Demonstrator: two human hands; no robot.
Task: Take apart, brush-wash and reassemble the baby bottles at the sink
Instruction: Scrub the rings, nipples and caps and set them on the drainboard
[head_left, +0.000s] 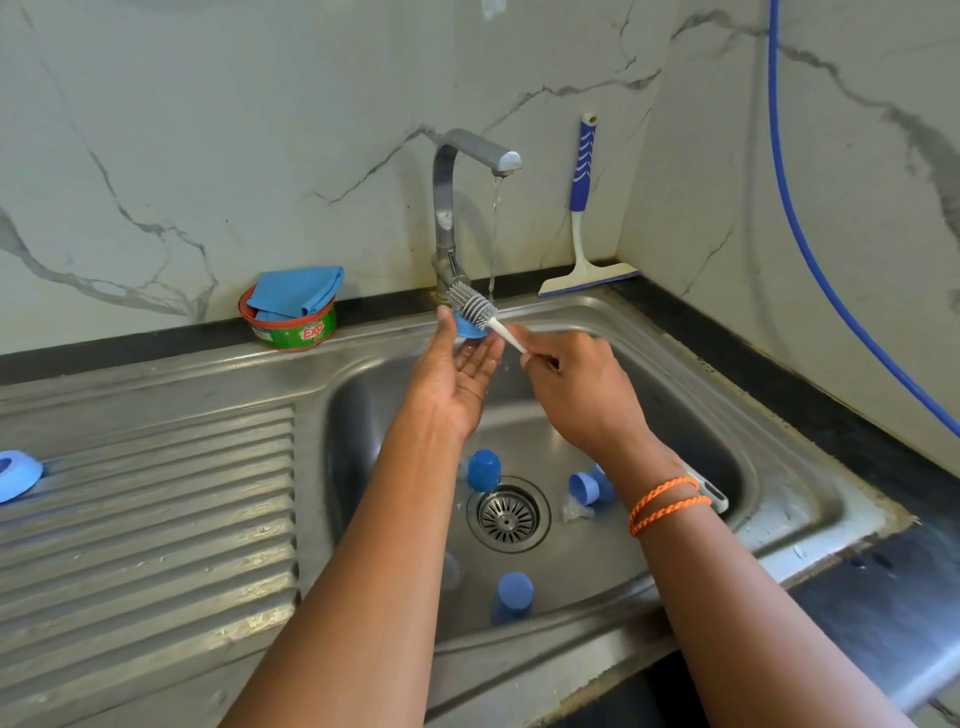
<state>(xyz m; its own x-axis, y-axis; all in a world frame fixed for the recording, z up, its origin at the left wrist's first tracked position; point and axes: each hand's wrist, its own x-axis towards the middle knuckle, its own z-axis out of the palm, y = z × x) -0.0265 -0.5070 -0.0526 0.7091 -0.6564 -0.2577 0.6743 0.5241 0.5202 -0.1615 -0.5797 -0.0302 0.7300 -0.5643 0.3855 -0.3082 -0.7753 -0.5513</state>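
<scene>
Head view shows my right hand (576, 387) with its fingers (540, 358) curled round the white handle of the bottle brush (475, 306), whose grey bristled head lies across a small blue bottle part (467, 328). My left hand (457, 371) holds that part up at the tips of its fingers (447, 325), palm turned toward me and mostly straight, thumb pressed on the blue piece. Both sit just beside the thin stream from the tap (467, 156).

Below my wrists, in the sink (779, 499), a blue cap (484, 469) stands near the drain (508, 515), another blue piece (589, 487) lies on its side to the right with a clear teat (575, 510) beside it, and a third blue cap (514, 592) stands nearer me. A blue ring (18, 474) rests on the ribbed drainboard (156, 519) at far left.

Behind, a soap tub (291, 325) carries a blue cloth (298, 291), and a squeegee (584, 208) leans on the wall.
</scene>
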